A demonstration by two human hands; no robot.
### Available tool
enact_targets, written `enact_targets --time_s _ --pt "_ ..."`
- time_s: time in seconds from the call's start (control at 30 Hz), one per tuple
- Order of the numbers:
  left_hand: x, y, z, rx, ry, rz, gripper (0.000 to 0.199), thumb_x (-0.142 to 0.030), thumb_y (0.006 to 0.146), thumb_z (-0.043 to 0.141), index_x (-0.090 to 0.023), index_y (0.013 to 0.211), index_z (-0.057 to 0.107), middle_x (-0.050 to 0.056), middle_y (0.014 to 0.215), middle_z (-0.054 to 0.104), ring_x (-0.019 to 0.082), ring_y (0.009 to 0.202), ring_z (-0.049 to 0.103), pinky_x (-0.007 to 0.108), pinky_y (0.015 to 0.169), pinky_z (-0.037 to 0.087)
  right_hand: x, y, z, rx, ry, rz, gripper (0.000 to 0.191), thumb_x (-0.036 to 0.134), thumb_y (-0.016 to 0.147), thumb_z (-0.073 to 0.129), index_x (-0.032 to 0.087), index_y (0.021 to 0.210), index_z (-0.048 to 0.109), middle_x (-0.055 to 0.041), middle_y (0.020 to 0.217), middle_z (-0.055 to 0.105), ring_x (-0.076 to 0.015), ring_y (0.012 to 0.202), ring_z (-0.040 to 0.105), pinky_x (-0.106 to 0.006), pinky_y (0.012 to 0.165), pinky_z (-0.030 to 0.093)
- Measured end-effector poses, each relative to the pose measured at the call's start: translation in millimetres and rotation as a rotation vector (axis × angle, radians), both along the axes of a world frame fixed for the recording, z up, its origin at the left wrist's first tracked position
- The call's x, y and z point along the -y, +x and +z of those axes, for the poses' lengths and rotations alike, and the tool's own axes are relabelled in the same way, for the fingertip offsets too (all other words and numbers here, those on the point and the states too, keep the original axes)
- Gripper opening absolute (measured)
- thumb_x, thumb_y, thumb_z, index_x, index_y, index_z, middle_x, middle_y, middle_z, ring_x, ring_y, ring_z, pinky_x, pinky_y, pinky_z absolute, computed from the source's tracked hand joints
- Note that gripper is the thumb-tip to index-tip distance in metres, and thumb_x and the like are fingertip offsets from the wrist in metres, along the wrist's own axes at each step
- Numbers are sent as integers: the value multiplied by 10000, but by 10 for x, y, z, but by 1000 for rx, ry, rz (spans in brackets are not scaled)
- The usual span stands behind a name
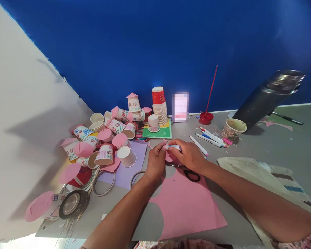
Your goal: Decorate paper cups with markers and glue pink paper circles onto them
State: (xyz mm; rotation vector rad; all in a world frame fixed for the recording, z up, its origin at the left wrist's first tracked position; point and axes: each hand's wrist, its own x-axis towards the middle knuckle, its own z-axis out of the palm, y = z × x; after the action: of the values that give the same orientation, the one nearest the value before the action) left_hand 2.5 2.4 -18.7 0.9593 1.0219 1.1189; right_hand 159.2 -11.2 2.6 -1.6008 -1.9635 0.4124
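Observation:
Near the middle of the table, my left hand [156, 159] is closed on a small piece of pink paper [170, 156]. My right hand [188, 152] grips a white tube [175, 147], its tip at the pink piece between both hands. Black-handled scissors [191, 175] lie just below my right hand, partly on a large pink sheet [186, 204] with curved cutouts. The blades are partly hidden by my hands.
Decorated paper cups [104, 154] with pink tops crowd the left, near tape rolls [74, 204] and a purple sheet [139, 152]. Stacked cups [159, 109] stand behind. Markers [209, 138], a used cup [233, 128], a dark flask [264, 100] and a cloth [248, 173] lie right.

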Motion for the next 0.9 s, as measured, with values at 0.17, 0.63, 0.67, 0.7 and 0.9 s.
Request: enact_targets --time_s 0.17,0.63,0.67,0.7,0.9 --pt "27 -2 57 -356 249 -40 314 -278 937 573 -185 1152 782 83 1084 799 249 1047 702 405 1035 517 46 -59 47 284 40 21 299 360 1049 534 199 1239 699 -87 977 827 -254 879 766 -303 666 394" --pt "1 11 128 -13 -97 35 674 -195 717 723 -105 1371 585 9 721 721 161 670 672 282 702 551 3 49 -10 255 143 168 251 291 1068 496 210 1194 698 -87 1063 792 -237 984 708 -305 750 444" --pt "-25 -4 118 2 -114 39 683 -190 690 723 -93 1352 585 2 696 705 153 643 658 269 667 538 1 51 -24 249 150 197 248 285 1067 498 215 1192 701 -85 1064 789 -236 990 701 -307 760 449" --pt "-48 -20 107 -4 -122 42 680 -184 665 721 -84 1326 594 -12 658 680 141 600 632 249 617 512 -3 53 -38 243 157 219 246 279 1065 503 221 1193 705 -82 1060 786 -236 993 695 -308 767 454" --pt "-111 -57 62 -121 -126 106 638 -146 609 652 -24 1235 648 -100 456 495 73 427 395 192 453 290 -8 71 -73 199 216 193 228 264 1034 555 247 1184 725 -63 1045 798 -234 969 709 -307 768 464"
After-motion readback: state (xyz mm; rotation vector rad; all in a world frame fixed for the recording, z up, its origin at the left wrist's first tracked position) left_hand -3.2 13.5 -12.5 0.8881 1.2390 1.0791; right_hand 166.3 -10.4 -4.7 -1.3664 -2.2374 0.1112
